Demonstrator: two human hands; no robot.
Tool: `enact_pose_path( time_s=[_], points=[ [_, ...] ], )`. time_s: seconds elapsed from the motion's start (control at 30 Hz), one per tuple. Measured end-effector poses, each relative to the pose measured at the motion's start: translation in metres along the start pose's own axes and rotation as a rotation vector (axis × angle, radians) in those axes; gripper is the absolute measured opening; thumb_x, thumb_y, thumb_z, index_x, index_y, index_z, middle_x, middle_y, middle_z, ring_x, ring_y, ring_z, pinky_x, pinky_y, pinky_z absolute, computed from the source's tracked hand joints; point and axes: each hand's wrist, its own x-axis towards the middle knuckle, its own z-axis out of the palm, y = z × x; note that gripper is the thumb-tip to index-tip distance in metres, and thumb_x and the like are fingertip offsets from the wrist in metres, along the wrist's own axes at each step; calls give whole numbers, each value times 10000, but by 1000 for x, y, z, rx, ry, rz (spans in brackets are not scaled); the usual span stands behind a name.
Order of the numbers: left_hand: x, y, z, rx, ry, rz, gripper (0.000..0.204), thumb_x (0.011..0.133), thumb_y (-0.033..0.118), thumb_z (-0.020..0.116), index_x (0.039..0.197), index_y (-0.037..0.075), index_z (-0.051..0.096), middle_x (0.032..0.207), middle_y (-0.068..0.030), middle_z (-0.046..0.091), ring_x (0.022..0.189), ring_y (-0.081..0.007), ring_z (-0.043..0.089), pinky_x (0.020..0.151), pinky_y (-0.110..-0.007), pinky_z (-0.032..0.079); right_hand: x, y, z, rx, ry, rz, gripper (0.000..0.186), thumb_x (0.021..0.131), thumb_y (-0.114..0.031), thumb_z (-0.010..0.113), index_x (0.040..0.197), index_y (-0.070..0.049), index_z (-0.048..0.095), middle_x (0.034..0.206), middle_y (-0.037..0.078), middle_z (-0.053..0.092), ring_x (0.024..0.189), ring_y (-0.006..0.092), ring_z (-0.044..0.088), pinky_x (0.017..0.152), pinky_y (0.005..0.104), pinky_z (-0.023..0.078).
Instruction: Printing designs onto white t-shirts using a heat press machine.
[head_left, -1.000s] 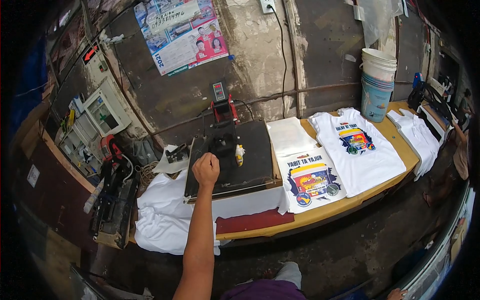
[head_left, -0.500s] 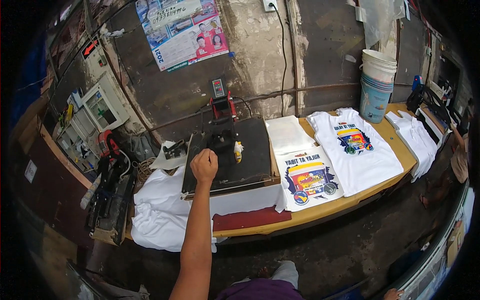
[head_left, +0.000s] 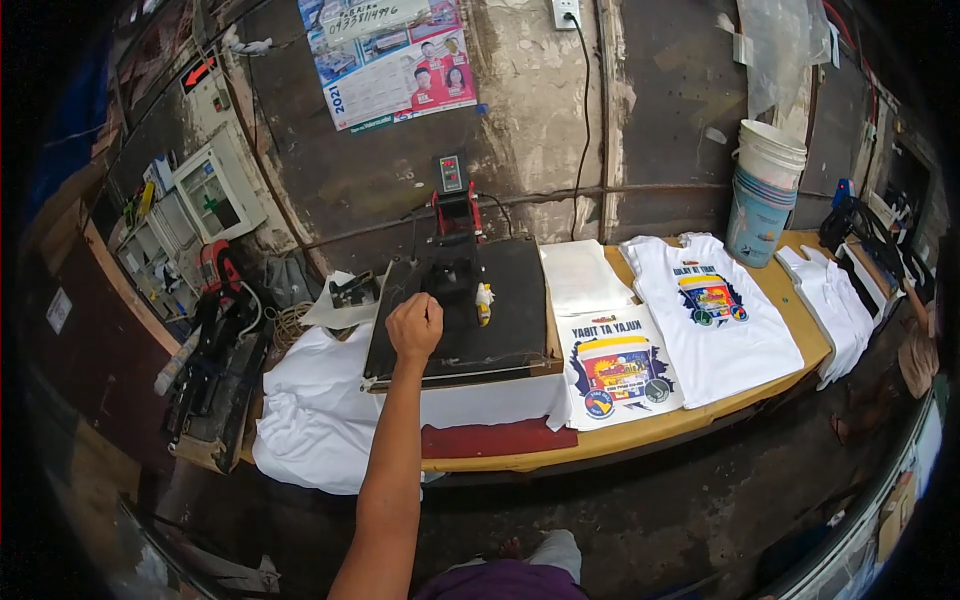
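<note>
My left hand [head_left: 415, 325] is a closed fist over the front left of a black heat press [head_left: 505, 345], apparently around its handle, which the fist hides. The press plate lies lowered, with white fabric [head_left: 490, 402] showing beneath its front edge. A small yellow-and-white object [head_left: 484, 305] sits on top of the plate. Beside the press on the right lies a printed transfer sheet [head_left: 640, 345] with a mirrored colourful design. Farther right, a white shirt [head_left: 750, 345] is spread out bearing a similar print. My right hand is out of view.
Bunched white cloth [head_left: 310, 410] lies left of the press; a red pad [head_left: 500, 440] runs along the table's [head_left: 660, 420] front. Stacked buckets [head_left: 765, 190] and folded white shirts [head_left: 830, 310] stand right. Another black-and-red press [head_left: 215, 340] is at left. A cord [head_left: 585, 110] hangs behind.
The view has shifted slightly, so the bench sits a little differently in the picture. My left fist keeps its place at the press. A hand at the lower right edge has left view.
</note>
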Motion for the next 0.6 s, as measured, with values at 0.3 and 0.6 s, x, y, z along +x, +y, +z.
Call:
enact_pose_path(
  time_s=[0.3, 0.6],
  points=[
    [1, 0, 0, -4, 2, 14, 185, 860, 141, 598, 706, 46, 557, 691, -142, 590, 634, -393, 601, 570, -473, 473, -4, 8, 1, 368, 245, -32, 573, 890, -387, 518, 1320, -19, 605, 1227, 187, 645, 1017, 330, 650, 851, 484, 502],
    [1, 2, -1, -1, 23, 29, 189, 860, 134, 597, 698, 45, 553, 680, -137, 588, 614, -374, 602, 556, -459, 470, 8, 2, -23, -69, -375, -147, 418, 925, -353, 510, 1161, -95, 739, 1377, 213, 576, 1088, 339, 640, 843, 497, 512]
  ],
)
